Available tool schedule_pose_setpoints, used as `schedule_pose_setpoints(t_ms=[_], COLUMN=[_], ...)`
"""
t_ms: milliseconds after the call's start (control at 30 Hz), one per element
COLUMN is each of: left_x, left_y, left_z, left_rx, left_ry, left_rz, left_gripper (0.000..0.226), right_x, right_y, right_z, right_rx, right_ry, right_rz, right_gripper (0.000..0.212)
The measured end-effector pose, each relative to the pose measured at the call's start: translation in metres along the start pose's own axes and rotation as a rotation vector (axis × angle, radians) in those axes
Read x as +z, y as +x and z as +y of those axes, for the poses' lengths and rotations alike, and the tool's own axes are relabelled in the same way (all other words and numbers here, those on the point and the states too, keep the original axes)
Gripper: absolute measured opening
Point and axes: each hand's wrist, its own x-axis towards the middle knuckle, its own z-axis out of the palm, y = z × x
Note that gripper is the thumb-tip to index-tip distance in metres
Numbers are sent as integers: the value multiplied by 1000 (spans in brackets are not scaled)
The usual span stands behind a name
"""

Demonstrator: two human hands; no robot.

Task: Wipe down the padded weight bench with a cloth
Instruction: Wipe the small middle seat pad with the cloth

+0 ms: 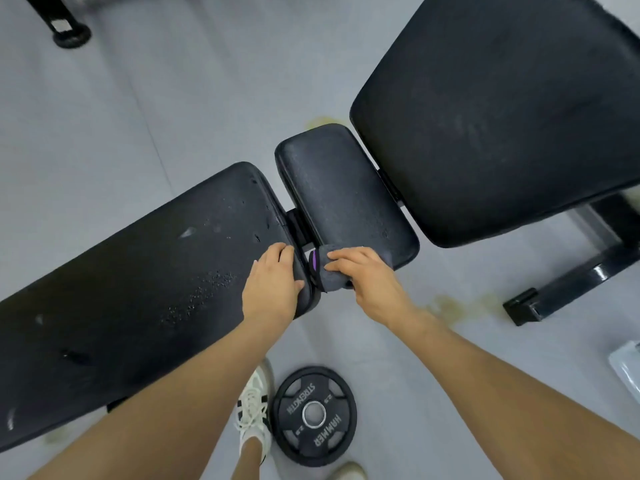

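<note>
While the left hand lies flat with fingers straight on the end of the long back pad, the right hand presses a bunched grey cloth (a purple patch shows at its edge) against the near end of the small seat pad, its fingers curled over the cloth. Droplets and streaks beyond the left hand's fingertips suggest that pad is damp, perhaps already wiped; the seat pad seems underway, and the large pad well past the right hand looks dull and untouched.

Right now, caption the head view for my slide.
Right hand wipes bench seat pad edge with grey cloth; left hand steadies long pad.
</note>
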Motion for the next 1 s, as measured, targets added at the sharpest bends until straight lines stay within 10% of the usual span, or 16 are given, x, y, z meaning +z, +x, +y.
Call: schedule_pose_setpoints(t_ms=[467, 667, 1000], left_x=[9, 8, -13], left_y=[-30, 1, 37], left_z=[38, 51, 19], left_rx=[-115, -259, 177], left_ry=[-892, -1159, -247], left_rz=[-431, -286, -70], left_gripper=[40, 16, 40], right_x=[-37, -20, 39], right_y=[-54, -44, 11], right_z=[-18, -28, -21], right_rx=[697, 467, 469], right_ry=[1156, 329, -306], right_rz=[-96, 283, 313], right_gripper=[19, 27, 60])
